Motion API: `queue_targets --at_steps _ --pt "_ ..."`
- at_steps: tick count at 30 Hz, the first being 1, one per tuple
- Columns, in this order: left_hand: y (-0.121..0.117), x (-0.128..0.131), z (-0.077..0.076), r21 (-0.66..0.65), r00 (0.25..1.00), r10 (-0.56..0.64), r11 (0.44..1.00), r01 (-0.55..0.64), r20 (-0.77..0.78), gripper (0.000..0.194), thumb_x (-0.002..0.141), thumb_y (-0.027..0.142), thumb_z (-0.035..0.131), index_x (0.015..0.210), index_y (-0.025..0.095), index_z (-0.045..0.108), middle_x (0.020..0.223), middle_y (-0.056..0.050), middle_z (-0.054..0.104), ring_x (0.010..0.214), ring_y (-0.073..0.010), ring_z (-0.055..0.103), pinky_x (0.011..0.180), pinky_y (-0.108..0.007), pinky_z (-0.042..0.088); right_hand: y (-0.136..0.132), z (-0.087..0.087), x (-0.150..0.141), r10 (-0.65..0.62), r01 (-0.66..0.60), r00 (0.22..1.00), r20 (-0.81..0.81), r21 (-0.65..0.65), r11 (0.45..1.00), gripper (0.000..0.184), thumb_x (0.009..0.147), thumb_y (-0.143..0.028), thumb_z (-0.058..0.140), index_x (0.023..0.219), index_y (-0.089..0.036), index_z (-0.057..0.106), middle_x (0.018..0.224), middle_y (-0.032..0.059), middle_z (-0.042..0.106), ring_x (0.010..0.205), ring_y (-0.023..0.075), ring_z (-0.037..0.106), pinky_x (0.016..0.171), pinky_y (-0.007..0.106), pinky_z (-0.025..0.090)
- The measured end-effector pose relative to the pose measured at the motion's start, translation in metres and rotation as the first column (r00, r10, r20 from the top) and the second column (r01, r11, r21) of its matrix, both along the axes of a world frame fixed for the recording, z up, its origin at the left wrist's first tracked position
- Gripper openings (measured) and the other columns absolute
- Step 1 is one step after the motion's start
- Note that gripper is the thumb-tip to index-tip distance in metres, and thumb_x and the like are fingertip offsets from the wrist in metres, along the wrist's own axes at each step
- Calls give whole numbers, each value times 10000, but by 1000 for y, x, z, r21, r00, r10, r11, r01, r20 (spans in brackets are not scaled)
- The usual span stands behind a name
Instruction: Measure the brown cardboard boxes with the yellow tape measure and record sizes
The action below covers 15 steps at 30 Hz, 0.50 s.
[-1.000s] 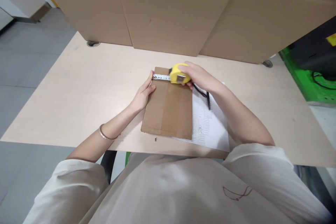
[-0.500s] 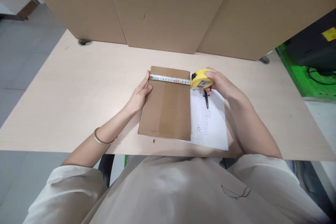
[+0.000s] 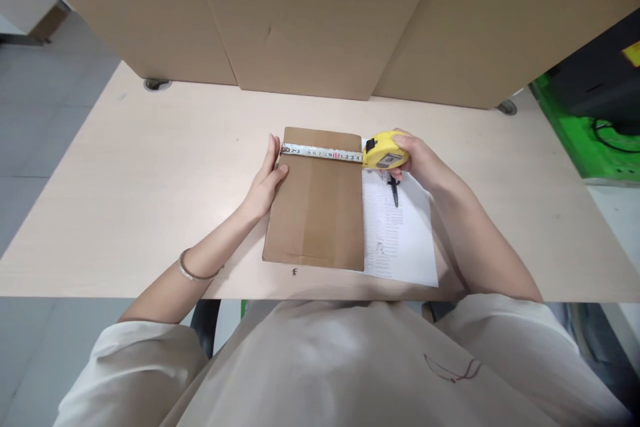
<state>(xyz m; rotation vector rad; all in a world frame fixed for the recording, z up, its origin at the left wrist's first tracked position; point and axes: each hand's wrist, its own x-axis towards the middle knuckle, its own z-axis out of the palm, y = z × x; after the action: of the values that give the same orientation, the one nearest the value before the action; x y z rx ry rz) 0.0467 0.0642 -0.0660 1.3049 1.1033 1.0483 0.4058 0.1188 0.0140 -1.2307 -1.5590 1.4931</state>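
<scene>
A flat brown cardboard box [image 3: 330,213] lies on the table in front of me. Across its upper part runs the silver blade of a yellow tape measure [image 3: 384,151], from the left edge to the right. My right hand [image 3: 417,157] is closed round the tape measure's case, which sits against the box's right edge. My left hand [image 3: 267,177] grips the box's left side, thumb at the top edge and fingers stretched along the side near the blade's end. Below my right fingers, a black pen [image 3: 394,192] points down over a printed paper sheet [image 3: 410,240], partly hidden by the box.
Large cardboard boxes [image 3: 310,27] stand along the back of the table [image 3: 150,213]. Cable holes [image 3: 157,84] show near the table's back corners. To the right are a green surface [image 3: 565,140] and a dark device [image 3: 595,80] with a black cable.
My left fingers have shifted slightly outward from the blade's end, while the thumb stays at the box. The tape measure and right hand hold their place. The view has tilted a little.
</scene>
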Motion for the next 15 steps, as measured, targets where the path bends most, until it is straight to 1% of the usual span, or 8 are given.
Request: queue_targets --at_steps 2,4,7,9,11,12,14,15 --pt "2 -1 -1 -3 1000 31 1000 -30 8 1188 1043 547 700 1934 414 -75 2047 13 -63 1891 -294 -118 1533 -539 40 -4 8 -10 -40 41 999 -32 25 999 620 859 -877 765 918 -272 643 667 15 667 456 150 433 418 330 342" --pt "2 -4 3 -9 997 78 997 -78 4 1233 1022 640 737 1930 432 -70 2050 -8 -75 1889 -316 -135 1531 -573 55 -9 16 -25 -72 75 995 -65 39 996 653 864 -918 714 937 -271 666 711 42 691 478 168 462 415 340 358" --pt "-9 -16 19 31 990 137 990 -136 -26 1091 1051 783 695 1931 438 150 2058 -21 55 1901 -361 -56 1535 -587 54 -12 23 -48 -96 102 989 -109 55 993 695 856 -955 686 982 -272 698 827 81 736 593 221 596 451 361 464" --pt "-28 -28 32 99 991 123 988 -118 -43 1018 1053 857 664 1904 435 296 2048 -36 162 1902 -405 46 1537 -611 65 -11 26 -58 -79 89 987 -137 67 994 668 834 -907 759 1032 -270 727 931 94 770 695 243 667 537 382 571" --pt "-54 -42 39 175 997 11 985 2 -77 1072 991 915 714 1889 463 343 2042 -52 186 1890 -464 120 1525 -678 105 -6 28 -63 -60 73 986 -155 76 994 620 817 -828 834 1069 -268 747 1009 97 785 800 262 722 663 411 661" --pt "-69 -48 39 210 991 -72 973 95 -117 1169 916 929 798 1891 483 333 2045 -60 163 1882 -499 129 1516 -715 130 -3 29 -63 -57 70 986 -159 78 994 593 813 -788 860 1076 -267 750 1034 98 787 859 274 748 730 428 691" --pt "-99 -56 34 226 944 -201 938 262 -260 1459 711 842 1031 1905 524 255 2049 -66 102 1876 -546 80 1506 -752 169 7 28 -61 -71 86 984 -165 86 993 537 813 -715 888 1066 -263 747 1071 102 787 993 301 790 851 454 721" --pt "-112 -57 28 217 922 -205 934 285 -330 1554 658 759 1103 1910 540 208 2045 -76 105 1874 -551 90 1502 -761 192 14 26 -60 -86 103 982 -167 97 990 508 808 -675 902 1055 -261 742 1091 102 788 1058 309 801 904 457 722"
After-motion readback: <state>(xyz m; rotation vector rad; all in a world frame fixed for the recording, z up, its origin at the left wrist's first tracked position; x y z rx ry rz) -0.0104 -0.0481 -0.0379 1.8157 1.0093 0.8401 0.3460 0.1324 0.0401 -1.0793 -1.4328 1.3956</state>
